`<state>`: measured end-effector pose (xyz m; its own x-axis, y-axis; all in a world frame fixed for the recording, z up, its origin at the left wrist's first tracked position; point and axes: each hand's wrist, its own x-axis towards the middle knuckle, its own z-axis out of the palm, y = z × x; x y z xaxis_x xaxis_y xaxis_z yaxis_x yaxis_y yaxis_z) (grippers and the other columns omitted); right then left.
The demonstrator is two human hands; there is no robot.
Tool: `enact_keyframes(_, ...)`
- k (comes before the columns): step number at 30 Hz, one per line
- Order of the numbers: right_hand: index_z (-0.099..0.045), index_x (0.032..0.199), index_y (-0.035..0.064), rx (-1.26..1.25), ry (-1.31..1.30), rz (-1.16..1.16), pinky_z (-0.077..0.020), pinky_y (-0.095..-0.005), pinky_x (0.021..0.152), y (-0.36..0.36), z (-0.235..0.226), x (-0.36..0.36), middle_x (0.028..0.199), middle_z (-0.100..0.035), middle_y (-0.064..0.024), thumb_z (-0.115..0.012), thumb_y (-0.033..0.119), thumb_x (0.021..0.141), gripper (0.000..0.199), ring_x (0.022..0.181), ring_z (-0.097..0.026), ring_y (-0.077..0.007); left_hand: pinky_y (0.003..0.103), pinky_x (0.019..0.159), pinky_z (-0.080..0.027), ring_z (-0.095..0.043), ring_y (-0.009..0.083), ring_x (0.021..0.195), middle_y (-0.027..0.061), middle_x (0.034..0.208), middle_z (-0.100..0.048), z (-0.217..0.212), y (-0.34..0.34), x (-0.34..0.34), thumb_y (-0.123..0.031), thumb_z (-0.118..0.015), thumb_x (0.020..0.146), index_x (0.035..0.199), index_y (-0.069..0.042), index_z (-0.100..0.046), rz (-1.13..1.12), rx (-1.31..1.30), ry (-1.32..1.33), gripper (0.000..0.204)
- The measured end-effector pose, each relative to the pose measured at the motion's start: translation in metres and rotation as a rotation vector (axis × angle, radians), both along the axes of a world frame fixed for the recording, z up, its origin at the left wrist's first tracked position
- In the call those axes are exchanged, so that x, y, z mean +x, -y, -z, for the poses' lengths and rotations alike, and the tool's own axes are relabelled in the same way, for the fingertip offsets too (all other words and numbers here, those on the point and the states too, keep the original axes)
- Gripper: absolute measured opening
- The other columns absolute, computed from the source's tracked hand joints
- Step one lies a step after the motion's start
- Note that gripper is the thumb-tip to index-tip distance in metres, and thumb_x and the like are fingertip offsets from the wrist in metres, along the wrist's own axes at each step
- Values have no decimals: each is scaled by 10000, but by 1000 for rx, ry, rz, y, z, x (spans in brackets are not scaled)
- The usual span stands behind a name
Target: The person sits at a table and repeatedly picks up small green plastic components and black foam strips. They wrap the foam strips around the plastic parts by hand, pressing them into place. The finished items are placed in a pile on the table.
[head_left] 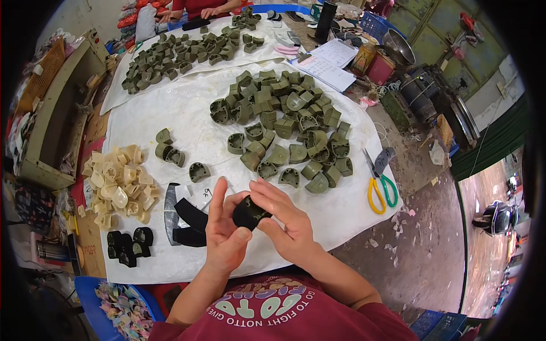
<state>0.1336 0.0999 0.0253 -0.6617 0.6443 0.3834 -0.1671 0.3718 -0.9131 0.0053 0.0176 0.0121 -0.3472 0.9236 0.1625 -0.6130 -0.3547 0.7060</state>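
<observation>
Block [248,216], black-covered and hollow, sits up between both hands, just above the near part of the worktop [187,113], and I've got it in view! My right hand [287,219] grasps it, fingers over the top, thumb underneath; my left hand [227,230] pinches the other side, index finger pointing up. Left of them I see curved black strips [192,216], then clustered black pieces [129,247]. Cream pieces [120,184] heap behind those. Olive blocks [296,116] pile up beyond my hands, scissors [376,190] lying to the right.

black piece [245,216], olive-green pieces [296,102], cream pieces [120,198]
</observation>
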Motion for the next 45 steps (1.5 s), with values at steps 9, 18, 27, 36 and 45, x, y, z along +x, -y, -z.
enact_keyframes(9, -579, 1250, -1, -620, -130, -422, -269, -406, 1095, -16, -8, 5, 1406, -450, -187, -627, 297, 903, 460, 1346, -363, -286, 436, 939, -491, -537, 305, 1184, 139, 1356, -454, -2, 3, -10, -187, -808, 723, 1517, -188, -90, 334, -20, 343, 1070)
enact_keyframes(18, -707, 996, 42, -218, 25, -293, -465, -307, 851, -38, -11, -1, 1202, -614, -83, -680, 179, 857, 196, 1018, -571, -183, 422, 958, -468, -553, 273, 1154, 146, 1309, -489, -2, 1, -19, -164, -759, 761, 1515, -154, -109, 366, -170, 271, 995)
enact_keyframes(27, -652, 1116, 20, -268, -3, 140, -500, -233, 754, -11, -3, -12, 1050, -659, -97, -641, 151, 898, 255, 855, -635, -152, 322, 918, -447, -556, 192, 1036, 98, 1094, -553, 0, -4, -14, -79, -761, 754, 1341, -20, -469, -226, -187, -882, 658)
enact_keyframes(36, -576, 1249, 24, -224, -126, 135, -450, -270, 895, -3, -7, -18, 1192, -605, -71, -711, 145, 841, 446, 1022, -572, -144, 391, 1021, -430, -475, 262, 1258, 132, 1406, -412, 1, 3, -5, -26, -722, 759, 1468, -42, -260, -1, -119, -141, 846)
enact_keyframes(45, -448, 1352, 45, -148, 93, -142, -458, -301, 898, -7, -21, -12, 1122, -626, -91, -832, 99, 686, 771, 1013, -586, -159, 399, 1037, -403, -478, 257, 1228, 104, 1333, -429, -26, -1, -10, -233, -721, 748, 1521, -186, -73, 313, -134, 318, 1011)
